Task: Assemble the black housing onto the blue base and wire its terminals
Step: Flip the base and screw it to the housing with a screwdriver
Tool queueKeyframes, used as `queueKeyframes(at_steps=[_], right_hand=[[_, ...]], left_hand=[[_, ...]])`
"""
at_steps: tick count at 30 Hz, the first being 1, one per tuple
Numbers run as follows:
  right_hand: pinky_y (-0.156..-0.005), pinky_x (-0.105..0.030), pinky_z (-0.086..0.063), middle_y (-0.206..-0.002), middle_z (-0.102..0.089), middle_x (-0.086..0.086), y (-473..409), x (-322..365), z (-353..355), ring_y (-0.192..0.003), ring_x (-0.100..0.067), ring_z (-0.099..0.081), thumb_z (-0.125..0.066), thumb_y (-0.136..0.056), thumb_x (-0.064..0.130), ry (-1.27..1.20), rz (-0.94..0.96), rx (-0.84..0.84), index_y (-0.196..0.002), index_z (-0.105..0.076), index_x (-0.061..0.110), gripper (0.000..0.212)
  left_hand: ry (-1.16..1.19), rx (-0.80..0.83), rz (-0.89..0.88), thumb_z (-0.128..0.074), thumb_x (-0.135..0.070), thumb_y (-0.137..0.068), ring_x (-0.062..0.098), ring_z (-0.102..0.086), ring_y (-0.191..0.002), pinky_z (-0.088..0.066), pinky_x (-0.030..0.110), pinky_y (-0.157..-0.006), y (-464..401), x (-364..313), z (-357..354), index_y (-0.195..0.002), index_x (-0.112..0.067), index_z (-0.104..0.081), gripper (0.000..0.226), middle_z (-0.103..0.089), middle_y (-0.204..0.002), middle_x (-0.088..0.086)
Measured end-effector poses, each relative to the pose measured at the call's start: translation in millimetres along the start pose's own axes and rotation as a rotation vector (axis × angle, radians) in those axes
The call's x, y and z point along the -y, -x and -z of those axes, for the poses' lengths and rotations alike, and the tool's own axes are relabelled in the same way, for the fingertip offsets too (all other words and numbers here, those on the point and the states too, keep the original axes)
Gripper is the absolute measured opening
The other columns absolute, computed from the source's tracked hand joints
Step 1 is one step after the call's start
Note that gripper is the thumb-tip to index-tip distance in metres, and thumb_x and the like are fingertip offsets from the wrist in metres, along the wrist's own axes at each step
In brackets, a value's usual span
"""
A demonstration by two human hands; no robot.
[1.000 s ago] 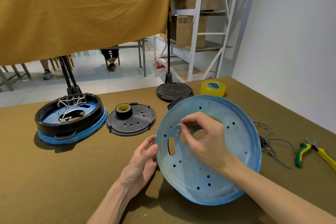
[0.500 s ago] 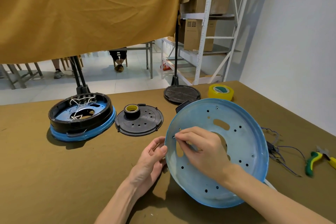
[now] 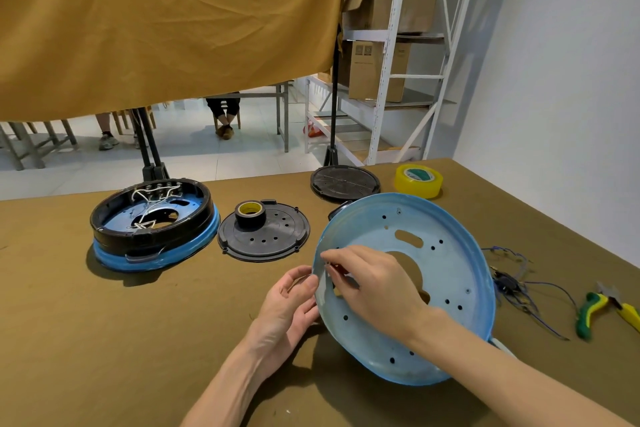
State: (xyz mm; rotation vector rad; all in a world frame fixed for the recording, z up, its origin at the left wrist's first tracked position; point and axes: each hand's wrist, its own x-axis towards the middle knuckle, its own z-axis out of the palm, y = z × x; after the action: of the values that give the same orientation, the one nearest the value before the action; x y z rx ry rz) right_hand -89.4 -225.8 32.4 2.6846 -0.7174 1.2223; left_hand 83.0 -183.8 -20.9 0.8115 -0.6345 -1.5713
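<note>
Brown tabletop (image 3: 104, 340): you tilted the blue base (image 3: 450, 274) near its right side, your left hand (image 3: 287, 308) gripping its rim while your right hand (image 3: 374, 284) pinched something small, unidentifiable, against its face.

The left hand (image 3: 291, 305) curls its fingers on the left rim of the blue base (image 3: 450, 274); the right hand (image 3: 374, 284) reaches across its face, fingertips pinched near that rim.
</note>
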Motion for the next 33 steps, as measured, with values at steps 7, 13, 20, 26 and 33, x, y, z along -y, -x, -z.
queueKeyframes(at_steps=[7,13,20,26,33], right_hand=[[-0.073,-0.034,-0.061,-0.09,-0.075,-0.006,-8,-1,-2,-0.08,-0.02,-0.069,-0.075,-0.09,0.004,-0.038,-0.153,0.091,-0.094,-0.078,0.005,0.005],[-0.072,-0.02,-0.051,-0.099,-0.064,-0.001,-1,3,-6,-0.089,-0.013,-0.057,-0.079,-0.089,0.021,-0.015,-0.238,0.083,-0.101,-0.08,0.014,0.014],[-0.068,-0.023,-0.039,-0.089,-0.059,0.002,-1,-5,-4,-0.084,-0.011,-0.045,-0.078,-0.089,0.03,0.1,-0.224,0.123,-0.1,-0.081,0.023,0.014],[-0.067,-0.026,-0.041,-0.085,-0.052,0.006,2,-5,-4,-0.082,-0.011,-0.043,-0.061,-0.096,0.039,0.064,-0.255,0.179,-0.106,-0.08,0.026,0.026],[-0.072,-0.027,-0.039,-0.087,-0.049,0.006,1,-10,0,-0.085,-0.012,-0.042,-0.059,-0.1,0.039,0.02,-0.328,0.308,-0.118,-0.077,0.029,0.028]], left_hand=[[-0.025,-0.015,-0.003,-0.104,-0.033,-0.045,0.038,-0.066,-0.122,-0.047,0.054,-0.109,-2,2,0,-0.14,-0.006,-0.047,0.114,-0.068,-0.129,0.023],[0.014,-0.047,0.028,-0.092,-0.023,-0.065,0.039,-0.066,-0.121,-0.043,0.057,-0.112,-2,2,1,-0.14,-0.005,-0.048,0.089,-0.068,-0.129,0.024],[0.032,-0.1,0.057,-0.084,-0.017,-0.08,0.035,-0.07,-0.115,-0.058,0.047,-0.098,-4,3,0,-0.137,-0.003,-0.052,0.067,-0.072,-0.123,0.021],[0.009,-0.147,0.067,-0.089,-0.021,-0.074,0.033,-0.073,-0.11,-0.063,0.039,-0.083,-5,3,-4,-0.135,-0.004,-0.052,0.073,-0.074,-0.117,0.02],[-0.032,-0.174,0.052,-0.093,-0.028,-0.063,0.031,-0.075,-0.106,-0.064,0.037,-0.078,-3,4,-9,-0.134,-0.005,-0.052,0.085,-0.076,-0.113,0.018]])
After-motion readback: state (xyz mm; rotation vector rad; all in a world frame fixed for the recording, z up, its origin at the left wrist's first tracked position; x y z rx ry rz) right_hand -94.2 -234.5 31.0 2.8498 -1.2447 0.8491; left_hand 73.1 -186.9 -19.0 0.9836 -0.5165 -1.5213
